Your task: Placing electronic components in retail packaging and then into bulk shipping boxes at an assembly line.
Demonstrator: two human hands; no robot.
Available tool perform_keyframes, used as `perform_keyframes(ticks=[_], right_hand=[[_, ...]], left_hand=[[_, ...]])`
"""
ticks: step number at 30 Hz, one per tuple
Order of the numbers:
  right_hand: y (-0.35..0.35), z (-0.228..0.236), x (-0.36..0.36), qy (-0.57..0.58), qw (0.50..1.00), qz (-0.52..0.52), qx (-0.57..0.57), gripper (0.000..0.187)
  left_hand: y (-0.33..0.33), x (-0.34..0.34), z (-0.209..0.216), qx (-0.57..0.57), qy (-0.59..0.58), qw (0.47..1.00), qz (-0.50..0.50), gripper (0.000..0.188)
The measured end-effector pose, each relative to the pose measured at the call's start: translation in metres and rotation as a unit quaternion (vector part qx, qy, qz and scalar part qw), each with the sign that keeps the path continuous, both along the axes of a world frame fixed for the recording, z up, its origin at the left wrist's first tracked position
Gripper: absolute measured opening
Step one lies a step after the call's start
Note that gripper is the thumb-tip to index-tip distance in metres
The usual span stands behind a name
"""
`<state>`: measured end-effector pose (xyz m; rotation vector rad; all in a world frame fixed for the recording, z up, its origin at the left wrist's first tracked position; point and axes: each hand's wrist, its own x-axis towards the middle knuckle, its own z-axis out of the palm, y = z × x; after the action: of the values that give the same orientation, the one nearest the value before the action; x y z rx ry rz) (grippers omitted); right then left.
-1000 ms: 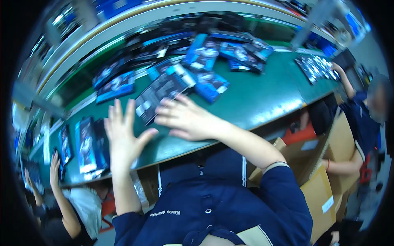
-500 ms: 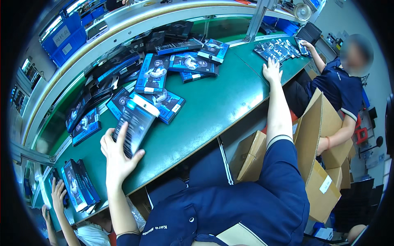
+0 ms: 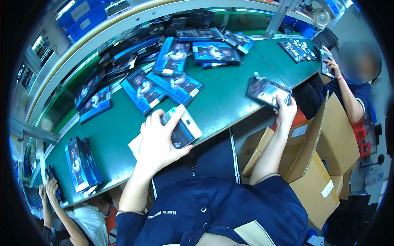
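Note:
My left hand (image 3: 158,141) grips a flat box (image 3: 186,128) with a pale side and a dark printed panel, over the bench's near edge; my palm covers much of it. To the right, my right hand (image 3: 286,111) pinches a dark, glossy flat packet (image 3: 262,89) by its near corner, just above the green bench (image 3: 221,96). Beyond my left hand lie flat blue-and-black boxes printed with a figure, among them one box (image 3: 143,91) at the front and another (image 3: 172,57) behind it. What the packet holds cannot be made out.
A heap of dark boxes (image 3: 135,47) lies along the bench's back. A short stack of boxes (image 3: 80,164) stands at left, near another person's hands (image 3: 51,188). Shiny packets (image 3: 298,50) lie at far right, beside a co-worker's hand (image 3: 332,64). Open cartons (image 3: 320,164) stand at right.
My right hand has drawn back from the far-right packets, now with a packet in it. My left hand has moved right and nearer with its box, which has turned. The co-worker has lifted an item.

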<state>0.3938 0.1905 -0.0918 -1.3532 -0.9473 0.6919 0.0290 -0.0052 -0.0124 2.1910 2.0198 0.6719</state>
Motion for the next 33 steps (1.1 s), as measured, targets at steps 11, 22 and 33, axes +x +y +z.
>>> perform_keyframes(ticks=[11,22,33], right_hand=[[-0.111,0.053,-0.130,0.285,0.851,0.434,-0.077,0.038],[-0.121,0.098,-0.148,0.256,0.891,0.340,0.156,0.034],[-0.129,0.096,-0.164,0.252,0.882,0.335,0.214,0.048]], left_hand=[[-0.012,-0.006,0.021,0.253,-0.238,0.922,-0.173,0.108],[-0.015,-0.019,0.018,0.256,-0.273,0.910,-0.180,0.100],[-0.024,-0.021,0.029,0.234,-0.228,0.930,-0.168,0.122]])
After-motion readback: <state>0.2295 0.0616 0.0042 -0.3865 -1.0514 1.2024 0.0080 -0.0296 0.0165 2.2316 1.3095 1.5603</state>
